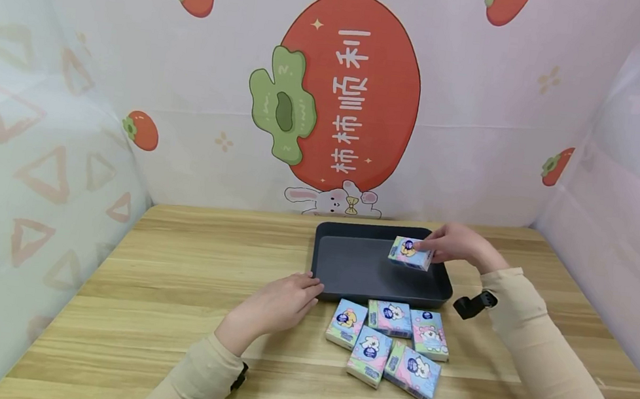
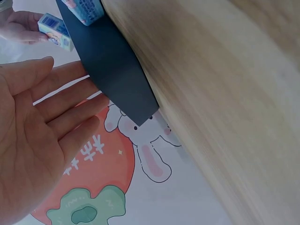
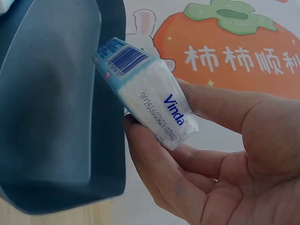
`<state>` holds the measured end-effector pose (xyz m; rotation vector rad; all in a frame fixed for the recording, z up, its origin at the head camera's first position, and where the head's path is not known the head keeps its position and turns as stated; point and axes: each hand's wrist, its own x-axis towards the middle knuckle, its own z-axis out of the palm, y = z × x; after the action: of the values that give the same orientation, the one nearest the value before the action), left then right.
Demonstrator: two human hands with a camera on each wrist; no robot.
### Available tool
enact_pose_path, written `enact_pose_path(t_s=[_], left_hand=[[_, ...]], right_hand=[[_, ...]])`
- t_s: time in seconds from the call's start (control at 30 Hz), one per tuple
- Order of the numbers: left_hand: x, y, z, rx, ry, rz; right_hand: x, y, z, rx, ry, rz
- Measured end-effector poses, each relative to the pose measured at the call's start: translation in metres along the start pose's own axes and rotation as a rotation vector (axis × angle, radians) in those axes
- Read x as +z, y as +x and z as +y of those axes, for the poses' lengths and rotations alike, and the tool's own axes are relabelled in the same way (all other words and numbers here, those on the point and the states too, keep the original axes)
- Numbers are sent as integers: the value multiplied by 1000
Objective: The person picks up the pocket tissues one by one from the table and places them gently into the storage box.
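My right hand [image 1: 458, 243] pinches a small tissue pack [image 1: 410, 253] between thumb and fingers, over the right part of a dark grey tray [image 1: 345, 292]. Up close in the right wrist view, the pack's white end [image 3: 159, 101] carries the word Vinda. My left hand [image 1: 280, 301] has its fingers extended, with the fingertips at the tray's near left corner; the left wrist view shows the open palm [image 2: 47, 122] beside the tray wall [image 2: 112, 70]. Several more tissue packs lie in a cluster in front of the tray, among them one [image 1: 346, 324] nearest my left hand.
The wooden table [image 1: 189, 257] extends on both sides of the tray. Behind it stands a white backdrop [image 1: 454, 169] printed with persimmons and a rabbit. Pale patterned sheets [image 1: 37, 128] flank the table left and right. A black wrist device [image 1: 475, 303] sits on the right sleeve.
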<state>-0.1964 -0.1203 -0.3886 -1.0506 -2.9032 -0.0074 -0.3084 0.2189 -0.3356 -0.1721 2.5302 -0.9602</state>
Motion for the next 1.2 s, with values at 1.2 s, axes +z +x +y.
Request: enact_pose_path(t_s=[1.2], left_hand=[[0,-1,2,0,18,8]], right_hand=[[25,46,-22,44,-22,24]])
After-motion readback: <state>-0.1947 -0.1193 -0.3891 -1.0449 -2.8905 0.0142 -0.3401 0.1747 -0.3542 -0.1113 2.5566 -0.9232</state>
